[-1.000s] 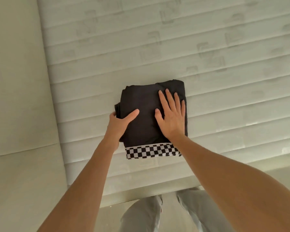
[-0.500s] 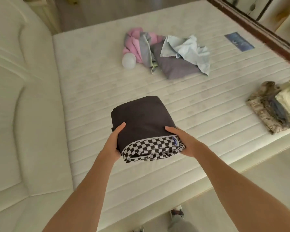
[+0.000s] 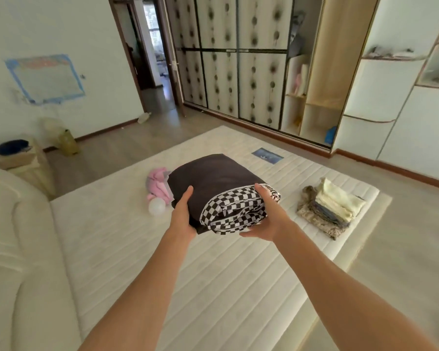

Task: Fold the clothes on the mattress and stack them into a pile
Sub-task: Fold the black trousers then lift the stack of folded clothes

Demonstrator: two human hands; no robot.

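Both hands are clamped on the folded black garment (image 3: 221, 183), left hand (image 3: 183, 215) on one side, right hand (image 3: 264, 216) under the checkered hem, holding it up over the mattress (image 3: 213, 274). Looks soft and light but floppy, so I'd keep gripping both sides or the folds will sag. Pile (image 3: 330, 207) sits at 3 o'clock, unfolded pink clothes (image 3: 157, 182) at 10. Bare quilted mattress, wardrobe (image 3: 238, 59) behind.
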